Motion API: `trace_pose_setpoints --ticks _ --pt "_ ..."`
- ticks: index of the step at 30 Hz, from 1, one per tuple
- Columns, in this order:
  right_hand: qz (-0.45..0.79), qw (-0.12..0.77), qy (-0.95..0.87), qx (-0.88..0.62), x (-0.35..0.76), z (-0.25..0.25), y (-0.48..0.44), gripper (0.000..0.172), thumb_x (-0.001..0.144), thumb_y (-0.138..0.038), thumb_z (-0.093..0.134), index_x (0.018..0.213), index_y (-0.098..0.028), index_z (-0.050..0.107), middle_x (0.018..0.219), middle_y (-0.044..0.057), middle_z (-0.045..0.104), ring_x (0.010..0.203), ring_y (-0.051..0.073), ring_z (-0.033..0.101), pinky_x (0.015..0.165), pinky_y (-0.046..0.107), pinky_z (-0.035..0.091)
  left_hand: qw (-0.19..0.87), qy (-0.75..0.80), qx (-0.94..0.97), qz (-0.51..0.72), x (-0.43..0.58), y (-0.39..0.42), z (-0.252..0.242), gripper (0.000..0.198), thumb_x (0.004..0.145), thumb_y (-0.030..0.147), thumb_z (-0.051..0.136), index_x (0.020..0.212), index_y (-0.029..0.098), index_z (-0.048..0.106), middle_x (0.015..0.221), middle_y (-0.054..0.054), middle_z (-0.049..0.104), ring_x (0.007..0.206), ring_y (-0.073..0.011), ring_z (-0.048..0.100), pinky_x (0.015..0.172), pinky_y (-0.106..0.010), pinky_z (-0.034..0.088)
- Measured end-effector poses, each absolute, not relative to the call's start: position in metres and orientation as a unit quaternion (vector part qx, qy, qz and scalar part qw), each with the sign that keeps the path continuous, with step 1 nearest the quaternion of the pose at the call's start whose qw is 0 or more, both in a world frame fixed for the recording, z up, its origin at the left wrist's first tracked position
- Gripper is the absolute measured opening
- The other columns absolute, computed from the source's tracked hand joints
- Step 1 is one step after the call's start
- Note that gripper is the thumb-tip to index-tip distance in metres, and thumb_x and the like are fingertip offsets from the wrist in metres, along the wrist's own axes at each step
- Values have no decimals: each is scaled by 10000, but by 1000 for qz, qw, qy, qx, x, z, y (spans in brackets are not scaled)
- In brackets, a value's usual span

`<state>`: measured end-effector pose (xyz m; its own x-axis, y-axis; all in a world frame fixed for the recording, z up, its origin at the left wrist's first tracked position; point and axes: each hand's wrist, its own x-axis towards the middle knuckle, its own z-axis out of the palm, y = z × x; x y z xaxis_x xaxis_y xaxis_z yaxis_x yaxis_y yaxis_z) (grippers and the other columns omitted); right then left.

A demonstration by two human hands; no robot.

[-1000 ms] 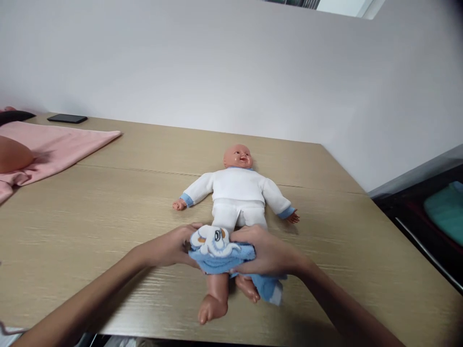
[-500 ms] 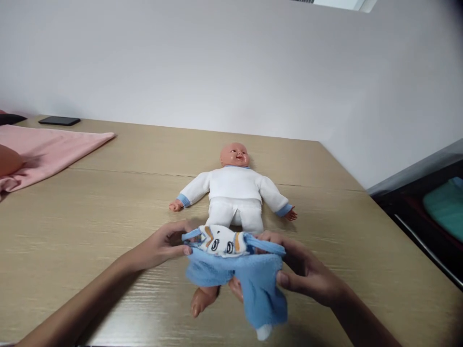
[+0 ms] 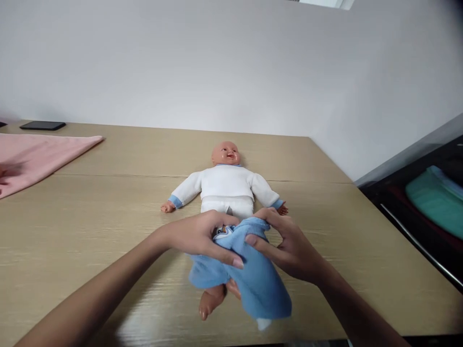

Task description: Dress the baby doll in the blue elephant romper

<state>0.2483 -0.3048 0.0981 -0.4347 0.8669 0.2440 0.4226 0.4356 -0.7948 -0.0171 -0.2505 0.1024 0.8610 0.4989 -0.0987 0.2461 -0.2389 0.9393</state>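
A baby doll [image 3: 227,180] in a white top with blue cuffs lies on its back, head toward the wall. Blue overalls [image 3: 260,282] with a white printed bib cover its lower legs. One bare foot shows below the left side of the cloth, and a bit of white sticks out under the other leg. My left hand [image 3: 202,236] is closed on the overalls near the bib, thumb on the front. The waist edge of the same overalls is pinched by my right hand [image 3: 282,243]. Most of the bib is hidden by folds and fingers.
The doll lies on a wooden table [image 3: 126,207] set against a pale wall. A pink cloth [image 3: 47,154] lies at the left, with a black phone [image 3: 42,126] behind it. Beyond the right edge, a dark container holds a green cloth [image 3: 436,200].
My left hand has moved right, onto the middle of the overalls. My right hand has shifted up and inward, bunching the waist. The view has turned slightly right.
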Motion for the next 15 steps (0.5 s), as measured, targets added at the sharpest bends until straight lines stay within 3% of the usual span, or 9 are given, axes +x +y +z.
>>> trace_pose_setpoints --ticks 3,7,11,13,15 --pt "309 273 -804 -429 260 99 -302 331 1068 -502 697 895 -224 648 845 -15 603 876 193 556 864 338 446 611 214 752 125 -13 -242 94 387 952 553 835 1064 203 716 918 18 633 850 -162 586 738 -255 474" --pt "411 183 -818 -358 278 98 -299 484 955 -671 794 877 -208 677 940 25 641 971 232 607 913 361 523 614 226 745 131 -15 -242 84 296 1053 504 711 1156 232 654 1022 10 652 981 -186 606 890 -282 495" --pt "506 187 -777 -325 280 97 -299 407 1056 -587 704 1206 -211 744 1215 83 730 1221 278 664 1121 427 523 621 229 741 111 -7 -247 83 325 1056 523 688 1191 231 645 1021 -2 651 958 -194 611 874 -292 506" --pt "540 208 -733 -358 277 94 -299 432 1117 -580 597 1333 -219 691 1234 82 727 1199 260 673 1080 411 553 634 212 734 123 -3 -247 81 410 1014 566 730 1235 227 669 1080 -30 676 1005 -220 631 889 -310 530" --pt "554 224 -698 -394 274 91 -300 433 1125 -603 565 1245 -206 690 1077 46 704 993 209 666 908 338 580 670 178 714 101 -2 -246 78 528 888 593 865 1228 221 705 1089 -37 702 1011 -240 653 883 -319 549"
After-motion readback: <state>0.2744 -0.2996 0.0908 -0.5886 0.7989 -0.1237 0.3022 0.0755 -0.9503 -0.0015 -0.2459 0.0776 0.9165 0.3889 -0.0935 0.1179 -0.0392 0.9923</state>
